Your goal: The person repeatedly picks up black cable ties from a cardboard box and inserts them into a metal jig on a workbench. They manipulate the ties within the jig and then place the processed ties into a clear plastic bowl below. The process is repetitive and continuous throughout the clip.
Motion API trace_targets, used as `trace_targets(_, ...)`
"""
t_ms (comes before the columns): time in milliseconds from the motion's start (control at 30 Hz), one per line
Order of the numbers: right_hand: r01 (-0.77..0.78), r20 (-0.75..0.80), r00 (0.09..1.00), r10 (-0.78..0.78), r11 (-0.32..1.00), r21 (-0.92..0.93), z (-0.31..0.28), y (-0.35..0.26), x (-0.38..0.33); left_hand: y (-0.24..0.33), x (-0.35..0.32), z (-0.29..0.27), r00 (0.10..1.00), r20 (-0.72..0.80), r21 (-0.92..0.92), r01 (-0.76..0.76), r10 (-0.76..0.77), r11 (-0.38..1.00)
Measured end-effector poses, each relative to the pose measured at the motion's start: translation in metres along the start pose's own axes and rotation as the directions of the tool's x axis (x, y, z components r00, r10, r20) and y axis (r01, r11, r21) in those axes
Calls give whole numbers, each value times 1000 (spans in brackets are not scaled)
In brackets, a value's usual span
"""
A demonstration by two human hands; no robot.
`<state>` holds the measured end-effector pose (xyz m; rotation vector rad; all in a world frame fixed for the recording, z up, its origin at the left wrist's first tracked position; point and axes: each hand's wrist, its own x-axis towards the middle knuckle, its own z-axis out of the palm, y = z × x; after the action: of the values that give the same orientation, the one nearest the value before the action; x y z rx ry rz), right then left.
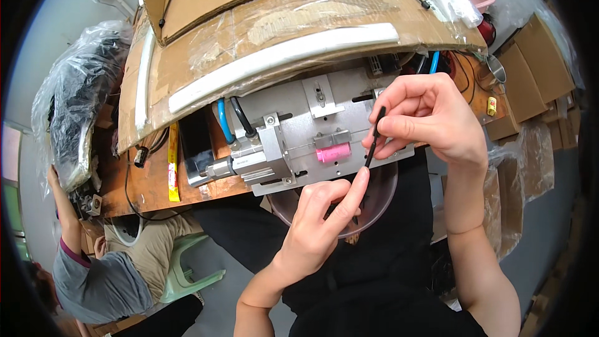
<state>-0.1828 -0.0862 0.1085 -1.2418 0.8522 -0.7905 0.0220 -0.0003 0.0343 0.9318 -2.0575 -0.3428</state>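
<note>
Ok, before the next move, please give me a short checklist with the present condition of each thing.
1. Right hand pinching the black rod: ok.
2. Left hand with fingertip at the rod's lower end: ok.
3. Pink block uncovered by the hands: ok.
4. Blue hose and black hose joined to the machine: ok.
5. Machine switched on: cannot tell.
6. Bowl fully visible: not ok, partly hidden.

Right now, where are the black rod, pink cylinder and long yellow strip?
Black rod [373, 148]: head view, on its shaft.
Pink cylinder [334, 152]: head view, middle of its side.
Long yellow strip [173, 161]: head view, middle of its face.
</note>
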Motion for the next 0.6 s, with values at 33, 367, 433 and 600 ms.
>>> trace_targets(33,-38,30,999,40,998,-46,-1,1,-1,0,-2,0,1000,26,-67,6,-4,998)
trace_targets(367,145,-285,942,-179,980,-135,17,36,-6,4,-15,33,967,36,326,226,-251,918)
trace_targets(433,195,-318,918,-236,968,-158,14,38,-12,-3,-12,41,965,52,441,210,-259,873)
trace_targets(600,266,-411,850,-329,942,-203,16,41,-24,-4,-11,48,950,92,555,201,-299,807)
